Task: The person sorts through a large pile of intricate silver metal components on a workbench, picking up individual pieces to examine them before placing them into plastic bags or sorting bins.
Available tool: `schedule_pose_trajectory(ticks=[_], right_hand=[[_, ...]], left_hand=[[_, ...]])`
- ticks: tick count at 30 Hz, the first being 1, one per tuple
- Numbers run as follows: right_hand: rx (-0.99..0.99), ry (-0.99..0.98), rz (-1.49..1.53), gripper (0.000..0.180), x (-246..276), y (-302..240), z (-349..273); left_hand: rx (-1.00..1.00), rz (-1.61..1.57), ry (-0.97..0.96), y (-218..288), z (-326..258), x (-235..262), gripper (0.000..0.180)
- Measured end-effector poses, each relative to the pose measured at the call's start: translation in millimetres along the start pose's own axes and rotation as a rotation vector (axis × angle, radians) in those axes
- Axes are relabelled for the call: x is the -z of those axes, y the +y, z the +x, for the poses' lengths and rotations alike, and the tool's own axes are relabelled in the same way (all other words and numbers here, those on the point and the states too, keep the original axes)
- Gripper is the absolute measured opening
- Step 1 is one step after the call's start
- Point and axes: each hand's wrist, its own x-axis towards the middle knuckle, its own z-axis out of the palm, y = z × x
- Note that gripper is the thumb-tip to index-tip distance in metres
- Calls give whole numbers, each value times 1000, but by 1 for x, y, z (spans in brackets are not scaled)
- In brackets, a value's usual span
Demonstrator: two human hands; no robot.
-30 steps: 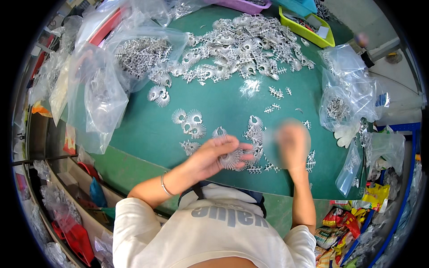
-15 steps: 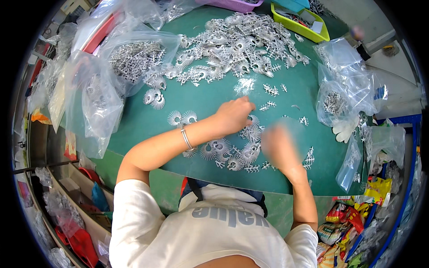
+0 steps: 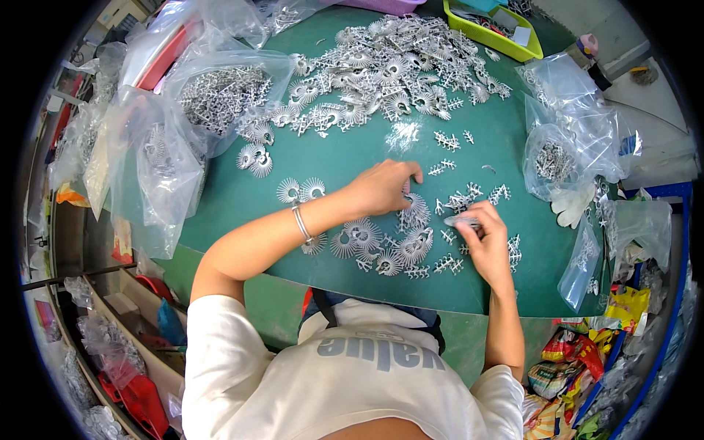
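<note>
Surface: a green mat-covered work surface (image 3: 352, 158), round-edged under the fisheye, strewn with small silvery fan-shaped and branch-shaped metal castings.

Left hand (image 3: 381, 187): knuckles up, fingers curled down onto a fan-shaped casting (image 3: 415, 213) near the middle of the surface; whether the grip has closed on it cannot be told. A silver bangle (image 3: 301, 223) sits on that wrist.

Right hand (image 3: 485, 238): grip pinched on a small pale silvery piece (image 3: 460, 219) held just above the surface, beside loose branch-shaped castings (image 3: 500, 193).

Far edge: a large heap of silvery castings (image 3: 396, 70); behind it a yellow-green plastic tray (image 3: 499, 37).

Left side: clear plastic bags of castings (image 3: 220, 92), some overlapping the surface rim. Right side: more clear bags (image 3: 565, 139) and a white work glove (image 3: 573, 207).

Room: shelving with red and blue items (image 3: 139, 330) at lower left; colourful packets (image 3: 579, 359) at lower right, next to a blue frame (image 3: 678, 242).
</note>
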Motion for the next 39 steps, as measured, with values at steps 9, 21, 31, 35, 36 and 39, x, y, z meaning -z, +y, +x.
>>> schedule_pose_trajectory(ticks=[9, 21, 31, 35, 36, 39], right_hand=[[-423, -171, 805, 15, 5, -2, 0], [-11, -100, -214, 28, -30, -22, -11], [-147, -133, -103, 27, -17, -35, -13], [25, 107, -227, 24, -10, -36, -13], [55, 113, -226, 24, -10, -37, -13], [131, 155, -218, 24, -2, -40, -12]], left_hand=[[-159, 259, -136, 1, 5, 10, 24], [315, -1309, -3, -11, -51, 12, 27], [229, -1536, -9, -12, -70, -18, 21], [141, -1295, 43, -7, -73, -20, 31], [117, -1205, 70, -5, -74, -21, 32], [64, -1036, 62, -9, -74, -22, 43]])
